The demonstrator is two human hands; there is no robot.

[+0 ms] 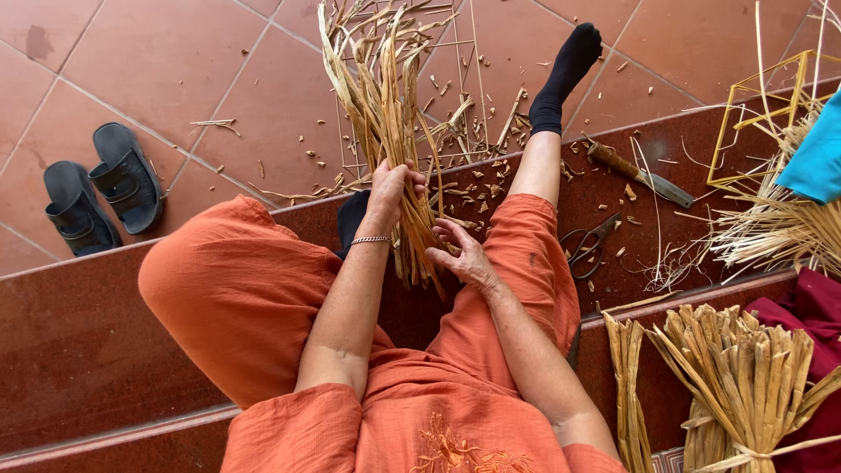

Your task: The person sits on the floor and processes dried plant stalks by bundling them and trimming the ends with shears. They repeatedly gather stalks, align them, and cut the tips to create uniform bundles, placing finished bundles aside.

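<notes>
The bundle of dried strips [385, 114] is pale straw-tan. The trousers [236, 289] are plain orange, and the shirt [438, 429] is orange with darker orange embroidery. The far sock [565, 66] is black. At far left, the sandals [101, 188] are dark grey on reddish-brown floor tiles [175, 52]. At right, the wire frame [771, 105] is yellow and the cloth [819, 153] bright blue.

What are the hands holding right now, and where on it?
Left hand grips a bundle of dried leaf strips near its lower end; right hand fingers the bottom tips.
</notes>
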